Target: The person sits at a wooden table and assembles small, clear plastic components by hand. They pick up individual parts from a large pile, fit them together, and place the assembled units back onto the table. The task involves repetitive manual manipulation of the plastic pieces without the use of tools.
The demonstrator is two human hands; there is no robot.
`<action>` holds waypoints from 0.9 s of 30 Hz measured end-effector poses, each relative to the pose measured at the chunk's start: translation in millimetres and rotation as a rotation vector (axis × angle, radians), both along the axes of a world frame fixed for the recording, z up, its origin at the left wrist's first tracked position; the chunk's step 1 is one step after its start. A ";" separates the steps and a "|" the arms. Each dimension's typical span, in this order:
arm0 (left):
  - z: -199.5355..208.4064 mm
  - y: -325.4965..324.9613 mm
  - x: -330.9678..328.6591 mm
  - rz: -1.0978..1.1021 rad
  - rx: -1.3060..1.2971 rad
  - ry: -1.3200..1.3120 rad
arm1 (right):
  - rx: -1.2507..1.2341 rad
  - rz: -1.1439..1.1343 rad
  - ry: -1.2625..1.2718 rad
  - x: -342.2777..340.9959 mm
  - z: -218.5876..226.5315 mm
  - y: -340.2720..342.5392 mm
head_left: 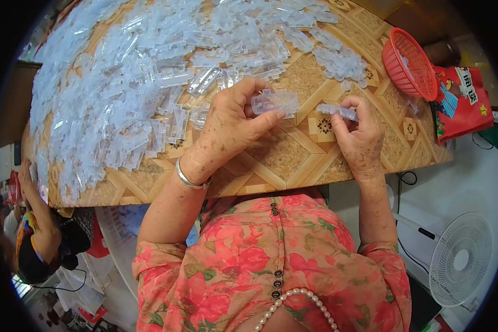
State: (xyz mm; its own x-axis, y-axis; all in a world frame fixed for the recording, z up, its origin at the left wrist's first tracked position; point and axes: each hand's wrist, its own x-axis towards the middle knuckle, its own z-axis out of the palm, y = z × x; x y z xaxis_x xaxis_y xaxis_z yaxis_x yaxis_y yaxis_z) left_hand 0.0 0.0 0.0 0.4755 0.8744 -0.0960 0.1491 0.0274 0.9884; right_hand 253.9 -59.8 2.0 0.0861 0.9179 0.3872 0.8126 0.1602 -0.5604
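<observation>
My left hand (235, 119) is closed round a clear plastic piece (276, 102), flat and roughly rectangular, held between thumb and fingers above the table. To its right, my right hand (361, 130) pinches a narrow, translucent plastic strip (337, 112) with ridges along it. A small gap separates the two pieces. Beyond my left hand spreads a large heap of clear plastic pieces (122, 94), many of them long and box-like. A smaller group of rounded clear pieces (340, 63) lies past my right hand.
A red plastic basket (408, 63) stands at the table's right edge with clear pieces inside, beside a red printed bag (463, 102). The patterned tabletop (293, 160) ends just before my body. A white fan (460, 260) is at lower right. Another person's arm (39, 216) reaches the table's left side.
</observation>
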 end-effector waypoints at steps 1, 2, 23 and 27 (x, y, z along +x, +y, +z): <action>0.4 -0.4 0.7 0.010 -0.023 -0.057 | 0.017 0.015 -0.026 -0.1 -0.5 0.9; 0.8 -0.6 0.7 0.020 -0.045 -0.113 | 0.034 0.029 -0.051 -0.3 -0.8 1.8; 0.4 -2.7 -4.9 -0.093 -0.085 -0.039 | -0.119 0.072 0.369 2.7 -10.9 -6.5; 0.4 -4.6 3.2 -0.075 0.470 0.202 | -0.208 0.045 0.361 10.9 -5.6 12.4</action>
